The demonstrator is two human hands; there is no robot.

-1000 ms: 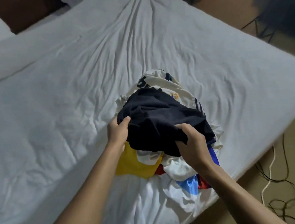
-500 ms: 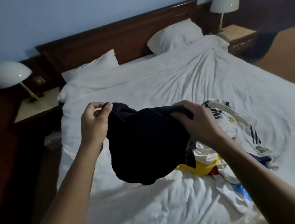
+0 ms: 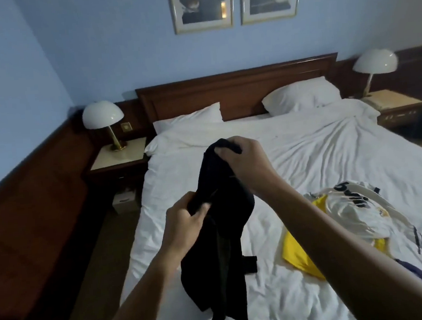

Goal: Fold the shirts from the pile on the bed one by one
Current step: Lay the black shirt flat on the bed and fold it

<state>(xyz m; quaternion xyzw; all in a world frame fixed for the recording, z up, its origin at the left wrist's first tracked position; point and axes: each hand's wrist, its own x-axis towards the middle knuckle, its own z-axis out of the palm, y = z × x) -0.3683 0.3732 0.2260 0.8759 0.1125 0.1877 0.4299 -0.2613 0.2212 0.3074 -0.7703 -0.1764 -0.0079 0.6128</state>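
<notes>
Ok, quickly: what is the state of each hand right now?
The left hand: closed, gripping the black shirt.
The right hand: closed, holding the black shirt higher up.

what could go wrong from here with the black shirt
The crumpled black shirt hangs twisted between the left hand and right hand, so it may land creased. It hangs over the left side of the white bed sheet, so part might slide off. Spread out, it could overlap the yellow shirt beside it.

One wide-angle view, worn on the head, looks from the near end of the bed, close to its left edge, forward and down toward the headboard. The left hand and right hand sit close under the lens.
</notes>
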